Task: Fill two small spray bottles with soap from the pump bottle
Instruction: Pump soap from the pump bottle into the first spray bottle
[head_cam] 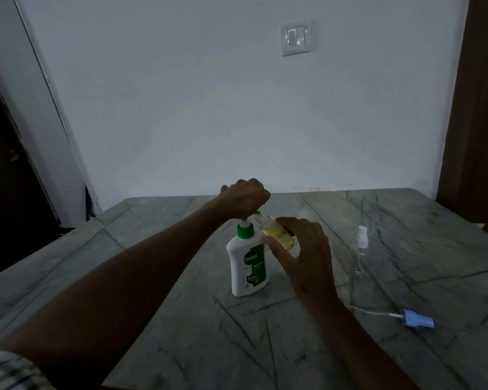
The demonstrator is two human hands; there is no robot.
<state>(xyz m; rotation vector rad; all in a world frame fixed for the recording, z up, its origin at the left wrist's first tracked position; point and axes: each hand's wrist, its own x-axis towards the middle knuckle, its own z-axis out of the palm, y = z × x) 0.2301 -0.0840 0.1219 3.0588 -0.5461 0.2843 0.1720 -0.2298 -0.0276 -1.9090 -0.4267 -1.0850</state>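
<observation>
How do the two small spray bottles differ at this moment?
The held spray bottle is tilted in the right hand at the pump spout; the other spray bottle stands upright, untouched. The held one contains yellow soap with its top off; the other looks empty and capped white. Both are small and clear.
</observation>
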